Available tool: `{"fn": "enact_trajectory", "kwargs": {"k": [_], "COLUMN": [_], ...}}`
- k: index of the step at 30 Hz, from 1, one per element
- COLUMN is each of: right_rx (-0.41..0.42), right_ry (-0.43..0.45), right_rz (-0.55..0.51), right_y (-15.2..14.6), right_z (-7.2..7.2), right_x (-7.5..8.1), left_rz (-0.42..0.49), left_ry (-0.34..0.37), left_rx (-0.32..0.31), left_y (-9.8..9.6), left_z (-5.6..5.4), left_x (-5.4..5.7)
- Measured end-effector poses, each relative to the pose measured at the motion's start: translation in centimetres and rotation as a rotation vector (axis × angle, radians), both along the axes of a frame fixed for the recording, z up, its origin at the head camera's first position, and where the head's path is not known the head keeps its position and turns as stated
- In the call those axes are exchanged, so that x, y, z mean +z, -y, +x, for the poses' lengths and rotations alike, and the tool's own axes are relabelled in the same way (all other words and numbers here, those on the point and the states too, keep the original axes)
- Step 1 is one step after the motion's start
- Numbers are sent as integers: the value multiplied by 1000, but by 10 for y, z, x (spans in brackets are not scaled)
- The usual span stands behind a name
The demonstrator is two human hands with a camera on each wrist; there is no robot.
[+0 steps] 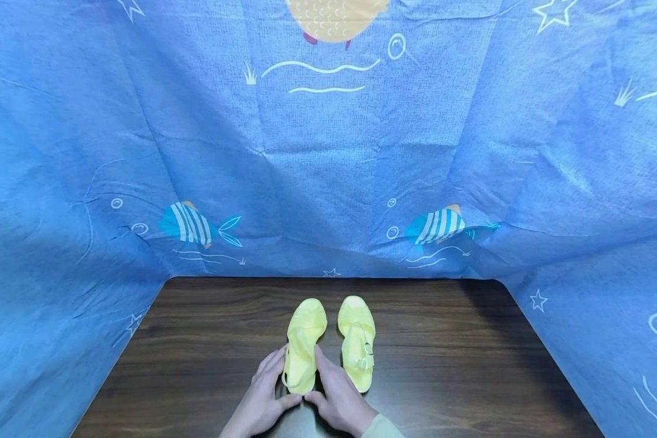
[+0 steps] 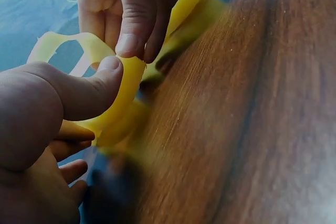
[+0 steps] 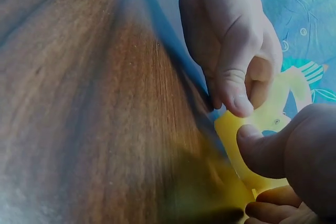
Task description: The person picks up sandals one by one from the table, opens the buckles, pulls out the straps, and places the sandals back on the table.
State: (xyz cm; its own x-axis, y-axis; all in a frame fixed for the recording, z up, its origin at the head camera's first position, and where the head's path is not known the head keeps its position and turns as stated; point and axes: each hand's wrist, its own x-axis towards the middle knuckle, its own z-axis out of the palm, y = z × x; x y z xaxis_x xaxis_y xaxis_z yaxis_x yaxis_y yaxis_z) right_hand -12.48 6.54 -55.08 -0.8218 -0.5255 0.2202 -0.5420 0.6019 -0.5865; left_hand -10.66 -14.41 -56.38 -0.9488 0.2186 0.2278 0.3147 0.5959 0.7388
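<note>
Left sandal [image 1: 306, 319], right sandal [image 1: 356, 313]: pale yellow. Table [image 1: 449, 353]: dark brown, wood-grained. Far cloth [image 1: 323, 176]: blue, white-striped fish print [image 1: 193, 224]. Sleeve [image 1: 382, 428]: pale green.

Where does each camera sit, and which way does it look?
Head: on the head, facing forward and down at the left sandal and right sandal on the table, blue cloth beyond; left hand and right hand show.
Left wrist: on that wrist, facing past the left hand toward the held left sandal; both hands show.
Right wrist: on that wrist, facing the same sandal; both hands show.
Both wrist views share that sandal's heel and both thumbs.
</note>
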Motion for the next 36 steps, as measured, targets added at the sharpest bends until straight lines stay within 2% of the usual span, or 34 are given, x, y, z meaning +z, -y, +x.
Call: {"fn": "enact_trajectory", "kwargs": {"k": [5,12,15,19,23,28,31,36], "right_rx": [-46,-100,-107,-112,-102,-83,-79,-79], "right_ry": [16,118,125,69,-7,-138,-159,-144], "right_rz": [8,37,68,118,130,132,126,100], "right_y": [5,12,13,12,9,4,1,-7], "right_z": [-2,-2,-2,0,1,6,10,20], "right_x": [0,5,6,5,4,4,5,8], "left_rz": [-10,-21,-23,-13,4,1,-26,-74], "left_ry": [-42,-18,0,27,18,1,-62,-269], "left_rx": [35,73,85,86,80,122,149,176], "left_y": [-5,-9,-10,-11,-11,-9,-8,-4], "left_z": [-2,-4,-4,-3,1,9,15,25], "left_x": [0,-1,-1,-1,-2,-4,-6,-13]}}
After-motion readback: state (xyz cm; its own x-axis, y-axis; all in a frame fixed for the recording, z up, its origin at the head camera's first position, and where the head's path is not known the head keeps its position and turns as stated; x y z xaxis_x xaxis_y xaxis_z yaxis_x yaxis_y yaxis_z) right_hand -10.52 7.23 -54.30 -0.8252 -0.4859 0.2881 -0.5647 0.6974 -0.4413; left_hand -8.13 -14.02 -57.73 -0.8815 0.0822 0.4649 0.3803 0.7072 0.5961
